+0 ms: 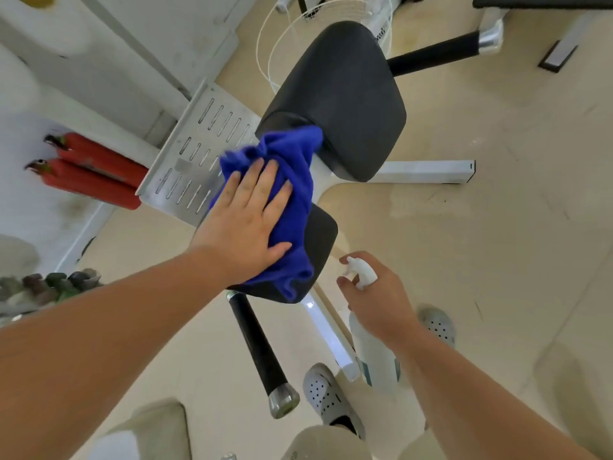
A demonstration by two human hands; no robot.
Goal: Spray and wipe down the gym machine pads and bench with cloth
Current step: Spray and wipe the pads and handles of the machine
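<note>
Two red cylinders lie at nine o'clock in the view, with a slotted metal plate just beside them toward the middle. Next comes the left hand, flat on the blue cloth, its fingers straight and slightly spread. It presses the cloth onto the small pad rather than gripping it.

The cloth is bunched. Its loose far end, at twelve o'clock from the hand, hangs past the small pad and laps against the near edge of the large pad.

A pressed, ungripped cloth may slide out from under the palm on a hard stroke. The trailing end could also snag on the plate's edge or drop into the gap between the pads. Bunched like this, it likely cleans only a narrow strip and misses the pad's sides.

At four o'clock from the cloth, the right hand holds the spray bottle clear of the pads, fingers curled round its neck, one near the trigger. A careless squeeze there would probably wet the left hand or the floor, leaving a slippery patch by the feet.
</note>
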